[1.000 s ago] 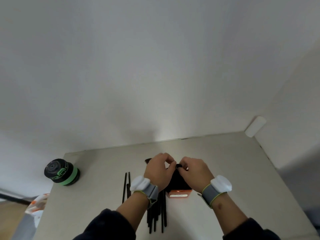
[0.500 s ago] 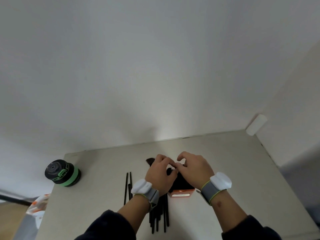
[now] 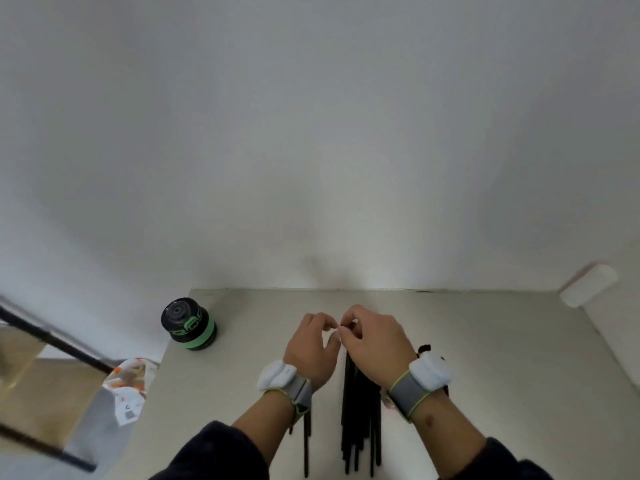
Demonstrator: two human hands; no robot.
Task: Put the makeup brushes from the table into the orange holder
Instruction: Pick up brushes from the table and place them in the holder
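Matte table (image 3: 485,341) | slim black brushes (image 3: 360,410) | both hands' fingers curled, grasp unclear

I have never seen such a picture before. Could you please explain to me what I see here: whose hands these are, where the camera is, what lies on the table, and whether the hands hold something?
There is no machine here: a person works with two bare hands. The camera sits on the person's head and looks forward and down, so the arms enter from the bottom edge. Each wrist carries a grey band with a white block.

The left hand and the right hand meet above a pale table, fingers curled, fingertips together. They seem to pinch something small, but I cannot tell what.

Below them lies a bundle of black makeup brushes, handles toward the person; another thin brush lies apart, left of the bundle. The orange holder is almost hidden behind the right wrist. A black and green round container stands at the left.
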